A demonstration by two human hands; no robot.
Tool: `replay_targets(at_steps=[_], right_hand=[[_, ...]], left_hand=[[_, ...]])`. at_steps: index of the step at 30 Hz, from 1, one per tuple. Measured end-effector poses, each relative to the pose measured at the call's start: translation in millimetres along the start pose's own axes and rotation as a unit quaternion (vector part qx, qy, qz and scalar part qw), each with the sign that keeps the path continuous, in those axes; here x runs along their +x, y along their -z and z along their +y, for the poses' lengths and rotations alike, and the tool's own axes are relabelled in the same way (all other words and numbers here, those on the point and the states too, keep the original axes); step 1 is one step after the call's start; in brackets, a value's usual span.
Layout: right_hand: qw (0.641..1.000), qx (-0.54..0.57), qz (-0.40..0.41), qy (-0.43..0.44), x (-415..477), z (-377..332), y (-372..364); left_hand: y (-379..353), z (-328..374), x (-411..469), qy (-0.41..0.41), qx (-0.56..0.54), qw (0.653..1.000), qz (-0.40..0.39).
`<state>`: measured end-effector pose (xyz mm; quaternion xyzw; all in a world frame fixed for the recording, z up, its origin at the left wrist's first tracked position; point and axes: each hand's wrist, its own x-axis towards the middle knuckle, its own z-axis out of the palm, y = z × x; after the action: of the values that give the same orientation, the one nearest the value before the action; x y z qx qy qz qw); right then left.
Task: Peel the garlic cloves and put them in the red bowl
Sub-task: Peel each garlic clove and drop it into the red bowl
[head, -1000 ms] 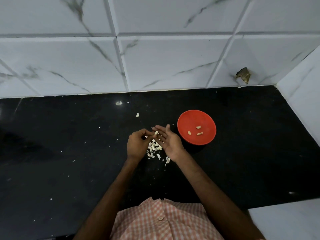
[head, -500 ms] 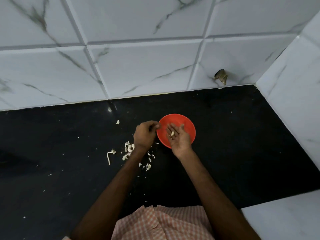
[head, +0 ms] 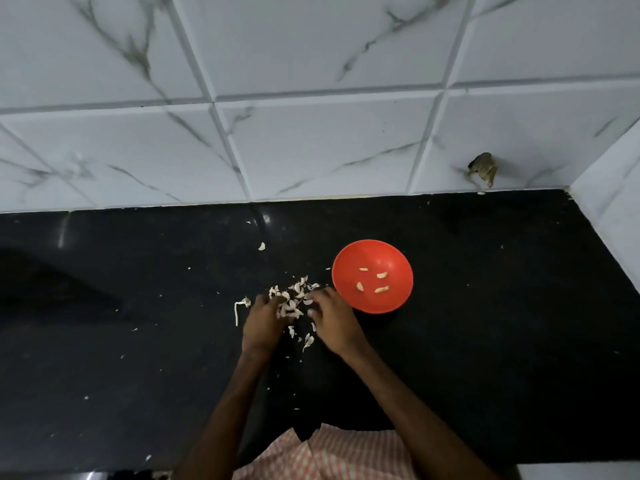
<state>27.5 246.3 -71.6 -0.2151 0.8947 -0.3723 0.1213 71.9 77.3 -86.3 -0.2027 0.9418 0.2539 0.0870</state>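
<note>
**One head-worn view, tilted down**

A single wide-angle camera sits on the person's head, facing forward and steeply down over the black desk (head: 485, 341). The left hand (head: 263, 323) and right hand (head: 334, 322) lie near the centre of the frame, at arm's reach. The tiled wall (head: 311, 133) fills the upper part.

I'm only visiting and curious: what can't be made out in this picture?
Head view:
Whether the left hand or right hand holds anything: their own curled fingers cover it.
Cloves versus skins in the garlic pile: too small.
The brown thing on the wall: too small, blurred.
</note>
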Motion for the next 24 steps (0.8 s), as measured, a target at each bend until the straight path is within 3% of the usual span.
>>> replay_targets(at_steps=[3, 6, 17, 21, 24], right_hand=[[0.995, -0.058, -0.085, -0.003, 4, -1, -20], [0.986, -0.124, -0.106, 0.024, 9, -2, -30], [0.984, -0.177, -0.031, 0.018, 2, -31, -41], [0.959, -0.19, -0.209, -0.029, -9, -56, -48], [0.933, -0.229, -0.274, -0.044, -11, -68, -57]], left_hand=[[-3, -6, -6, -0.007, -0.035, 0.999, 0.024], [-3, -10, -4, -0.004, -0.092, 0.995, 0.037], [26, -33, 22, -0.061, -0.151, 0.986, 0.03], [32, -39, 23, -0.057, -0.132, 0.989, 0.02], [37, -41, 20, -0.068, -0.127, 0.989, 0.016]])
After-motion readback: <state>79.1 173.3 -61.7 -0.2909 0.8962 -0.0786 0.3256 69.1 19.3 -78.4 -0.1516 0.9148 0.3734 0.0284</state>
